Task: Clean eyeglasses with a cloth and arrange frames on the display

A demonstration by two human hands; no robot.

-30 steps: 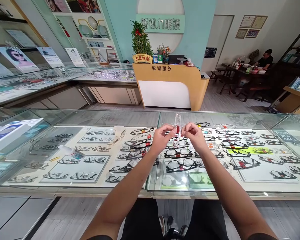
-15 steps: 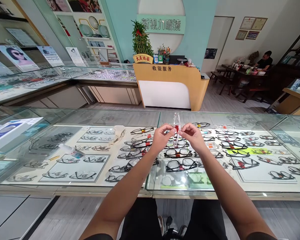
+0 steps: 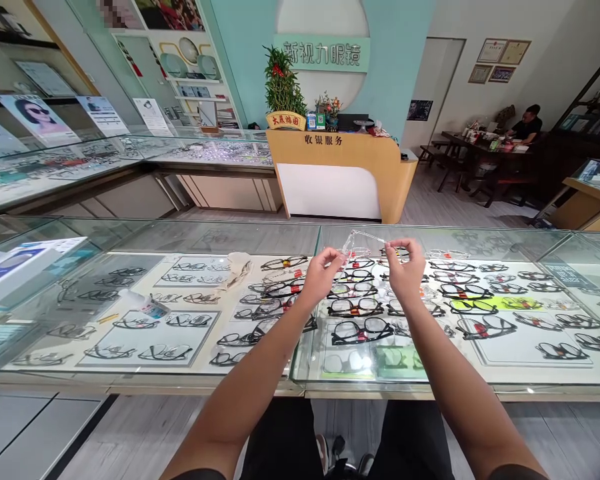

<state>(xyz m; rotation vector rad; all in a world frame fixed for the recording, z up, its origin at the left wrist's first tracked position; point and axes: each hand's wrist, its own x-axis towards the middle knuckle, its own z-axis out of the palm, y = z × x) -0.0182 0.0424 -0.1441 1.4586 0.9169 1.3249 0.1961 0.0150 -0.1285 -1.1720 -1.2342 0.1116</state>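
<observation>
Above the glass counter I hold a pair of clear-framed eyeglasses (image 3: 349, 241) between both hands. My left hand (image 3: 324, 272) is closed, thumb and fingers pinching the frame at its near left side. My right hand (image 3: 405, 268) pinches the tip of one temple arm, which sticks out to the right. How far the other temple is folded I cannot tell. Under my hands lie rows of dark-rimmed eyeglasses, among them a black pair (image 3: 363, 329) with a red tag. Another black pair (image 3: 355, 307) rests just behind it.
Left on the glass counter (image 3: 260, 233) are a small white bottle (image 3: 143, 303), a beige cloth (image 3: 236, 270) and a white box (image 3: 20, 267). Many more eyeglasses lie to the right. Beyond stands a wooden cashier desk (image 3: 330, 150); a person (image 3: 527, 125) sits at a far table.
My right hand has moved right, away from my left, drawing one temple of the clear eyeglasses outward. The frame has turned from upright and narrow to opened out.
</observation>
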